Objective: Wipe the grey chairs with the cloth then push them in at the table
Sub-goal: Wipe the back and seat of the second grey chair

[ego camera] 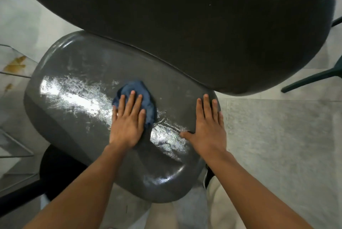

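A grey chair fills the view from above: its glossy seat [77, 99] shows wet streaks, and its dark backrest [185, 15] curves across the top. A crumpled blue cloth [137, 90] lies on the middle of the seat. My left hand [127, 123] presses flat on the cloth, fingers straight, covering its near half. My right hand [209, 127] rests flat on the seat's right edge, fingers straight and thumb spread, holding nothing.
A glass table [14, 62] with yellow-brown marks stands at the left. Its dark base [55, 169] sits below the chair's left side. Dark green legs of another chair [314, 78] show at the right. Pale tiled floor [277, 136] lies to the right.
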Demonstrator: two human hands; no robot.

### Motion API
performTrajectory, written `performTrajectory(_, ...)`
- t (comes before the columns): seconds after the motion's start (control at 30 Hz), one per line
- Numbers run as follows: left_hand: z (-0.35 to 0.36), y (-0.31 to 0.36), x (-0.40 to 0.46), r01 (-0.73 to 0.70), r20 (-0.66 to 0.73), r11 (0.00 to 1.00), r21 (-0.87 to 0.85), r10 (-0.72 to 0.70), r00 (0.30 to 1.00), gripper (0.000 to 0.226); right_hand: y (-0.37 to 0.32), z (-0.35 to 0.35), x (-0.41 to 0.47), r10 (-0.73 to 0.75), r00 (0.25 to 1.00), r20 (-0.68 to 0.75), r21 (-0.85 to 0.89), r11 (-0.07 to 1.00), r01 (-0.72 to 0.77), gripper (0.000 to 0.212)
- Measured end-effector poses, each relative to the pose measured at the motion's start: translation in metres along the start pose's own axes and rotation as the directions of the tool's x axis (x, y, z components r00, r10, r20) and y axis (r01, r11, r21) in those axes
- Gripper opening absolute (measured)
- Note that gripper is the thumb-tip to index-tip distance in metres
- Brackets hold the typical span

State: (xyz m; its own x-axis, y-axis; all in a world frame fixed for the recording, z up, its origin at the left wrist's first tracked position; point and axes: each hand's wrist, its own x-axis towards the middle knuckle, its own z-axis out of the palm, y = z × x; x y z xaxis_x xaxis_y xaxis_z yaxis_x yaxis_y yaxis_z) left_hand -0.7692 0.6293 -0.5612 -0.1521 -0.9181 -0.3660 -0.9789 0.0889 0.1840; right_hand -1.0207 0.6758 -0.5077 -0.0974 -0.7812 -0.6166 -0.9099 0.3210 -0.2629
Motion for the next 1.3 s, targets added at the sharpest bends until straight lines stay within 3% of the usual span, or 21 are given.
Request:
performTrajectory(0.1,-0.01,-0.015,0.018,0.257,-0.003,0.966,-0.024,-0.257,0.966,0.06,0.0,-0.003,0.001,0.004,1.0,0.029,0.023,1.0,-0.004,0.119)
performTrajectory(0.27,-0.014,0.031,0.07,0.343,-0.019,0.935,-0.094,-0.346,0.938,0.063,-0.002,-0.003,0.003,-0.003,1.0,0.026,0.014,1.0,0.003,0.12)
performTrajectory(0.33,-0.011,0.056,0.082,0.271,-0.002,0.959,-0.082,-0.272,0.962,0.063,-0.001,-0.004,0.003,-0.012,1.0,0.023,0.016,1.0,0.012,0.119)
performTrajectory(0.47,-0.004,0.109,0.068,-0.005,-0.002,0.999,-0.046,0.005,1.0,0.065,0.005,-0.008,0.002,-0.032,0.999,0.018,0.059,0.998,0.031,0.116)
performTrajectory(0.6,0.007,0.121,0.014,-0.264,0.032,0.954,-0.141,0.271,0.962,0.06,0.012,-0.011,-0.002,-0.052,0.999,0.015,0.061,0.997,0.051,0.11)
performTrajectory(0.7,0.013,0.079,-0.015,-0.361,0.086,0.931,-0.059,0.365,0.927,0.055,0.014,-0.01,-0.005,-0.041,0.999,0.002,0.072,0.997,0.04,0.112)
performTrajectory(0.77,0.011,0.042,-0.019,-0.307,0.085,0.951,0.031,0.303,0.949,0.055,0.015,-0.009,-0.006,-0.03,1.0,0.004,0.092,0.995,0.029,0.113)
performTrajectory(0.83,0.003,0.01,-0.011,-0.125,0.052,0.99,0.068,0.121,0.991,0.058,0.015,-0.008,-0.005,-0.025,1.0,0.017,0.098,0.995,0.023,0.113)
performTrajectory(0.93,-0.009,0.0,0.025,0.221,-0.011,0.975,-0.036,-0.222,0.975,0.061,0.015,-0.008,-0.002,-0.023,0.999,0.039,0.081,0.996,0.02,0.114)
performTrajectory(1.0,-0.01,0.023,0.052,0.311,-0.026,0.943,-0.119,-0.316,0.948,0.058,0.014,-0.009,0.0,-0.019,0.998,0.053,0.074,0.997,0.015,0.114)
performTrajectory(1.07,-0.009,0.054,0.068,0.248,-0.037,0.959,-0.139,-0.255,0.966,0.058,0.014,-0.01,-0.001,-0.02,0.998,0.058,0.064,0.998,0.016,0.112)
performTrajectory(1.17,-0.006,0.1,0.07,0.018,-0.003,0.992,-0.124,-0.019,1.0,0.063,0.012,-0.011,-0.002,-0.016,0.998,0.06,0.066,0.998,0.012,0.112)
performTrajectory(1.3,-0.001,0.13,0.044,-0.16,0.032,0.97,-0.183,0.169,0.985,0.067,0.009,-0.012,-0.003,-0.019,0.999,0.044,0.043,0.999,0.017,0.112)
